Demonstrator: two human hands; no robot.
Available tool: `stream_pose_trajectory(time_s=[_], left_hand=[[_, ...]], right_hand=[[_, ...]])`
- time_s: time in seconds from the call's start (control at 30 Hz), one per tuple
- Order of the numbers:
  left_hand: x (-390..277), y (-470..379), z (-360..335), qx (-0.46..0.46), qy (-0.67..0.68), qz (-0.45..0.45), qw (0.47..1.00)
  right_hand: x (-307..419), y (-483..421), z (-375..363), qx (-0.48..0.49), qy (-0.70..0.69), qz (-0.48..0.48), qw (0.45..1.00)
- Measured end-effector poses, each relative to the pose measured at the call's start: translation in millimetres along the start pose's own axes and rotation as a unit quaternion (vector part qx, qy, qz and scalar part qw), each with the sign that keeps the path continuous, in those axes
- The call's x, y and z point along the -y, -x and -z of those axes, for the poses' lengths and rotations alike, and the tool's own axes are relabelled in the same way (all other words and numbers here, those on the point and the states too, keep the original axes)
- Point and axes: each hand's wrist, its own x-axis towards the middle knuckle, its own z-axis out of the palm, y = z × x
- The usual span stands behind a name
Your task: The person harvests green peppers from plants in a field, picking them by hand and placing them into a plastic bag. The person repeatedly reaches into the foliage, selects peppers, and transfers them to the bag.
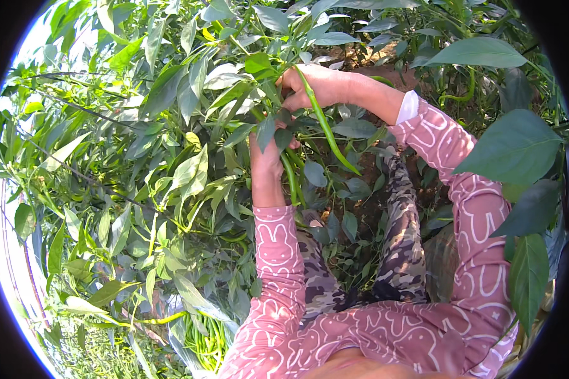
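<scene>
Long green chili peppers hang on leafy pepper plants. My right hand reaches in among the leaves at the upper middle, fingers bent around a stem area. A long green chili pepper lies across that hand and points down to the right; whether the fingers grip it is unclear. Just below and to the left, my left hand is raised into the same plant, its fingers partly hidden by leaves. More green chili peppers hang beside the left wrist, and leaves hide where they begin.
A clear plastic bag with many picked green chili peppers stands at the lower left. Large pepper leaves overhang my right arm. Dense foliage with a thin dark stem fills the left side. Bare soil shows between my legs.
</scene>
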Motion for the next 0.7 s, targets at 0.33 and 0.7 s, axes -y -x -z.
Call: stream_pose_trajectory(time_s=[0.33, 0.7], left_hand=[[2, -4, 6, -0.020, 0.009, -0.018, 1.000], [1, -2, -4, -0.043, -0.001, -0.044, 0.998]], right_hand=[[-86, 9, -36, 0.193, 0.041, -0.106, 0.974], [-63, 28, 22, -0.109, 0.265, 0.056, 0.956]])
